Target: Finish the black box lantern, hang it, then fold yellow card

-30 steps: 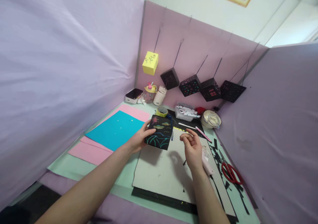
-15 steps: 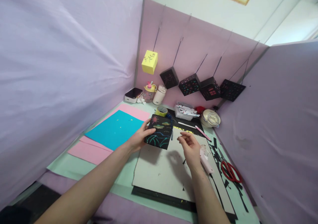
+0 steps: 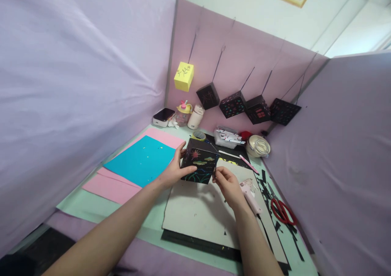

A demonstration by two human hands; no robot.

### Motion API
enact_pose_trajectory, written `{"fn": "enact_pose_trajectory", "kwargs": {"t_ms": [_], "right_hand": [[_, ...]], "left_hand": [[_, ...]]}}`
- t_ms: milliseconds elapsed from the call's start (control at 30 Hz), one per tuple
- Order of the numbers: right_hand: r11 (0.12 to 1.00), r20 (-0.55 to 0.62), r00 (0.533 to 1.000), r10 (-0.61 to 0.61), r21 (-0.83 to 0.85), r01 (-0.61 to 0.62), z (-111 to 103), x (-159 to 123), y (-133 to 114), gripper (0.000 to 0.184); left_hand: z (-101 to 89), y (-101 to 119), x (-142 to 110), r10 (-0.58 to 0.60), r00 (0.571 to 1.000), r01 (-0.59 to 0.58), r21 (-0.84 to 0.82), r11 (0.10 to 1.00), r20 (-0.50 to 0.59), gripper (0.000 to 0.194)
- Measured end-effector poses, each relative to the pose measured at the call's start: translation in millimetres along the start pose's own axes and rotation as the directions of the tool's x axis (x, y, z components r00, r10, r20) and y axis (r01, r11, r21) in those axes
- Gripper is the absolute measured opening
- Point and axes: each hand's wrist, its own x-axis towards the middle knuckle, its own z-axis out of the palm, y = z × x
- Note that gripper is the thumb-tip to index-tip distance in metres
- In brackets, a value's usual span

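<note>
My left hand (image 3: 176,168) grips a black paper box (image 3: 200,162) by its left side, with the thumb across the front. The front carries a drawn sun, clouds, blue waves and green curves. At the box's lower right corner, the fingertips of my right hand (image 3: 227,183) are pinched on a dark blue cord (image 3: 215,162) that hangs down that side. The box is held above a white board (image 3: 192,215) and tilted so that its top shows. A pink glue gun (image 3: 251,197) lies just right of my right hand.
Red-handled scissors (image 3: 282,211) lie among black paper scraps at the right. Blue paper (image 3: 142,160) rests on pink sheets at the left. Behind are a tape roll (image 3: 198,135), a box of markers (image 3: 229,137), a bottle (image 3: 196,117) and several hanging paper boxes (image 3: 232,104).
My right hand has moved left to the box's side and closed on the cord. The box has tipped, so its top now shows, and has shifted slightly right.
</note>
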Motion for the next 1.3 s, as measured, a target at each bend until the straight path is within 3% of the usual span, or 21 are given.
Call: {"fn": "enact_pose_trajectory", "kwargs": {"t_ms": [100,267,333,400,467,533,800,1033,1300], "right_hand": [[0.993,-0.034,0.999,-0.031,0.109,0.034,-1.5,-0.6,-4.4,0.025],[0.957,-0.127,0.978,-0.168,0.217,0.193,-4.7,1.4,-10.8,0.018],[0.941,-0.236,0.93,-0.28,0.123,0.315,-5.1,1.6,-9.9,0.016],[0.905,-0.296,0.857,-0.423,-0.089,0.416,-4.5,0.7,-8.3,0.028],[0.838,-0.247,0.809,-0.534,-0.287,0.465,-3.8,-1.0,-7.5,0.037],[0.783,-0.169,0.796,-0.581,-0.384,0.49,-3.4,-2.8,-7.8,0.038],[0.736,-0.068,0.802,-0.594,-0.449,0.507,-5.1,-4.8,-10.2,0.032],[0.729,0.007,0.808,-0.589,-0.427,0.535,-4.3,-5.4,-10.6,0.025],[0.742,0.028,0.821,-0.57,-0.412,0.528,-5.7,-3.6,-8.8,0.031]], "left_hand": [[-0.4,-0.1,0.1,0.006,1.0,-0.006,0.016,1.0,-0.003,0.102],[-0.3,-1.3,-0.4,0.021,0.999,-0.017,0.11,0.994,-0.032,0.106],[0.1,-1.7,-1.1,0.043,0.998,-0.035,0.189,0.981,-0.038,0.108],[0.5,-1.6,-1.8,0.061,0.998,-0.054,0.248,0.967,-0.02,0.109],[0.9,-1.7,-2.4,0.049,0.999,-0.052,0.249,0.967,0.017,0.109],[1.1,-2.2,-2.6,0.019,0.998,-0.03,0.216,0.976,0.055,0.108],[0.6,-5.1,-1.7,-0.006,0.987,-0.032,0.227,0.973,0.163,0.104],[0.2,-5.7,-1.2,-0.008,0.991,-0.025,0.245,0.969,0.131,0.108],[1.5,-3.8,-1.6,-0.002,0.992,-0.026,0.222,0.975,0.127,0.106]]}}
